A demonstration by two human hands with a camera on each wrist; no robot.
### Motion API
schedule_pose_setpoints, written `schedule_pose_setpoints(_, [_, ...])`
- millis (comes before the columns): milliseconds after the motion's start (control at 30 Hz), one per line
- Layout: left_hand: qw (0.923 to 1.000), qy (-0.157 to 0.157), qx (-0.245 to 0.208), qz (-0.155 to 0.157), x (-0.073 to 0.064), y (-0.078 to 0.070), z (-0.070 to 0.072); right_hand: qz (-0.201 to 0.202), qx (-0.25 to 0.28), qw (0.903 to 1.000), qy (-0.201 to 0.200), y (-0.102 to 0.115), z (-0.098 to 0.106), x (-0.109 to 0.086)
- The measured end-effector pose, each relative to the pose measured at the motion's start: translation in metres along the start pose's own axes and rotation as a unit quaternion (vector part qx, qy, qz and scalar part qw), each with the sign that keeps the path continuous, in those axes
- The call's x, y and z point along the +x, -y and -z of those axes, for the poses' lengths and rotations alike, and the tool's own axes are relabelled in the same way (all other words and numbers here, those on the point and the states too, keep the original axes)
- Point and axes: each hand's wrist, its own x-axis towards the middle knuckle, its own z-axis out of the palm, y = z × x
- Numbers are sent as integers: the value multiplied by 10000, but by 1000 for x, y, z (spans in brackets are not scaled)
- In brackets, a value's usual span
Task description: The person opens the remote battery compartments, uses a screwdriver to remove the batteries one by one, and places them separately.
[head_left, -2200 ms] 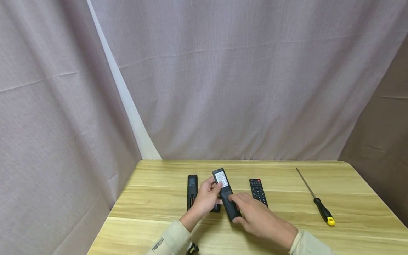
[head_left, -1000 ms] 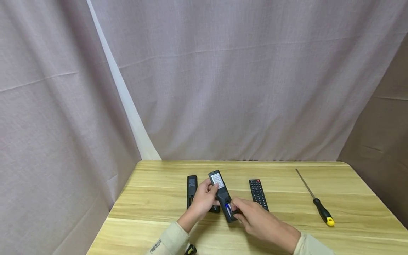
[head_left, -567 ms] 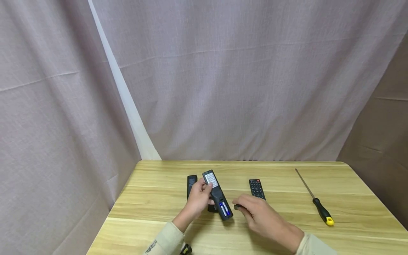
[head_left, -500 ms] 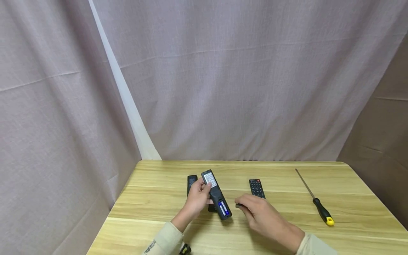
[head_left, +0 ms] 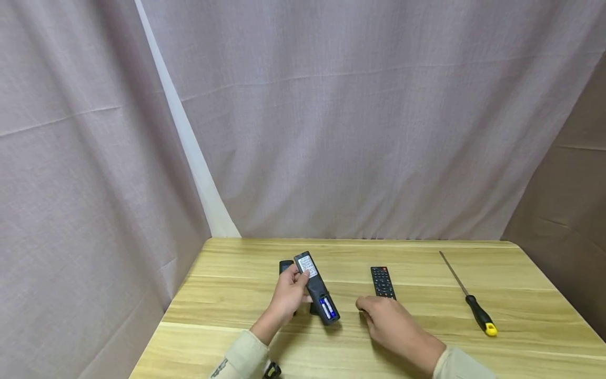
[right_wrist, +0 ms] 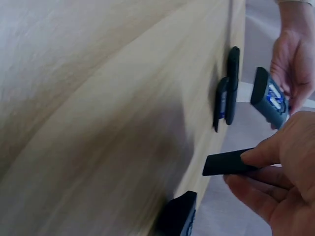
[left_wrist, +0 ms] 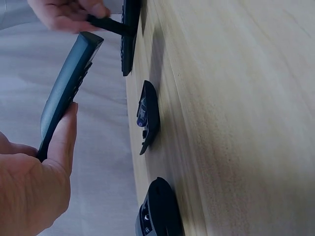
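Observation:
A black remote control (head_left: 315, 286), its labelled back facing up, is held above the table in my left hand (head_left: 284, 295), with the thumb across the label. Its battery bay lies uncovered at the near end, where blue-and-white batteries (head_left: 326, 307) sit side by side. My right hand (head_left: 390, 320) pinches a black battery cover (right_wrist: 227, 162) between thumb and fingers, apart from the remote. In the head view that cover is mostly hidden by the fingers. Just beyond the right hand, a second remote (head_left: 382, 281) lies buttons up on the table.
Partly behind my left hand lies another remote (head_left: 285, 265). Beside it rests a small black cover-like piece (left_wrist: 151, 113) with a battery in it. A screwdriver (head_left: 479, 311) lies at the right. Near the left sleeve is a black-and-yellow object (head_left: 272, 369), partly hidden.
The right hand has pulled the battery cover off the held remote, baring the batteries, and moved right with it. The left hand has shifted left with the remote.

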Motion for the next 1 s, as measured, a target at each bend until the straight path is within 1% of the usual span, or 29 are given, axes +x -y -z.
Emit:
schedule_pose_setpoints(233, [10000, 9, 18, -9, 0, 0, 0, -103, -163, 9987, 482, -6, -7, 0])
schedule_pose_setpoints(500, [10000, -21, 24, 39, -1, -1, -1, -142, 16, 9932, 1156, -7, -10, -1])
schedule_pose_setpoints(633, [10000, 4, 22, 48, -2, -3, -1, -242, 60, 9896, 1416, -7, -11, -2])
schedule_pose_setpoints(833, [10000, -11, 62, 14, -3, -4, -1, -375, 64, 9875, 1532, -6, -12, -3])
schedule_pose_setpoints(1000, [10000, -23, 59, 16, -4, -3, -1, -226, -33, 9877, 1549, -5, -13, -4])
